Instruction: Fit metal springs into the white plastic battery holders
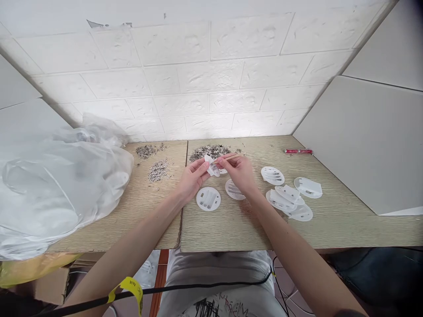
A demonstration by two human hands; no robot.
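Counter (218,233) carries, as I watch from far, a pile of small metal parts (208,151). Near it, my left hand (192,179) pinches a white plastic piece (210,167) with closed fingers; my right hand (240,171), also closed, grips a thin stick (234,156), its tip at the piece.

tilted white disc (212,169), thin wooden stick (234,156) at its face

Left hand (194,179) has a white disc (212,169) pinched above the table (343,220), right hand (241,172) has a thin stick (234,156) up against it. More discs (208,199) lie around, a few overlapping, plus silvery bits (209,151) heaped at the back and a plastic bag (62,180) slumped on the left.
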